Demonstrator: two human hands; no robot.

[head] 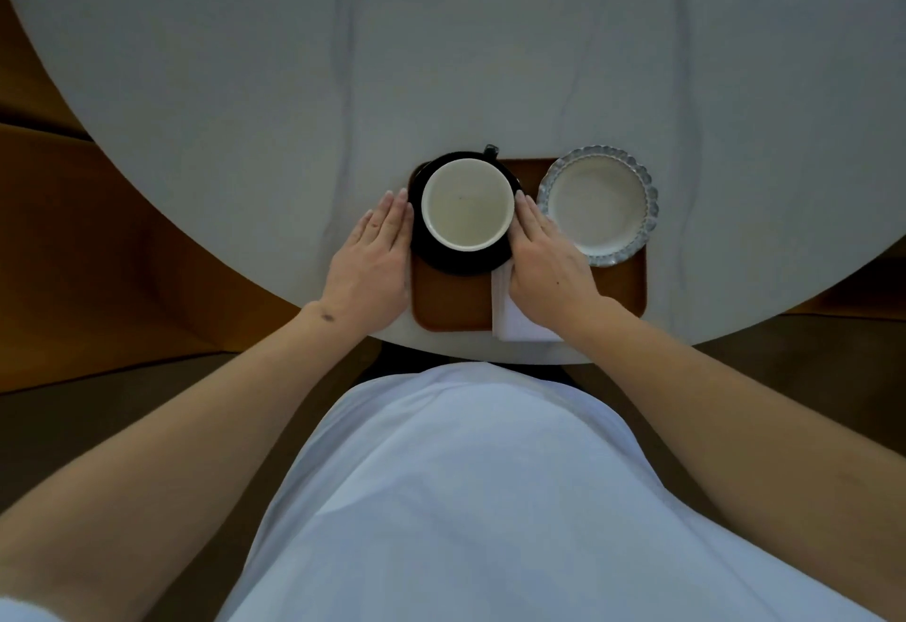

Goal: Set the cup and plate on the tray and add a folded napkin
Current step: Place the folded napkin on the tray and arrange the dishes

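Note:
A brown tray (443, 307) lies at the near edge of the round table. On its left part stands a black saucer (461, 263) carrying a cup (467, 203) that is black outside and white inside. A pale plate with a scalloped rim (598, 204) sits on the tray's right part. A folded white napkin (515, 322) lies on the tray's near middle, partly under my right hand. My left hand (372, 258) rests flat against the saucer's left side, fingers together. My right hand (549, 263) lies flat against its right side. Neither hand grips anything.
The grey marbled tabletop (441, 57) stretches far beyond the tray. Brown wooden floor or seating (73, 253) shows to the left and right of the table. My white shirt (465, 499) fills the bottom of the view.

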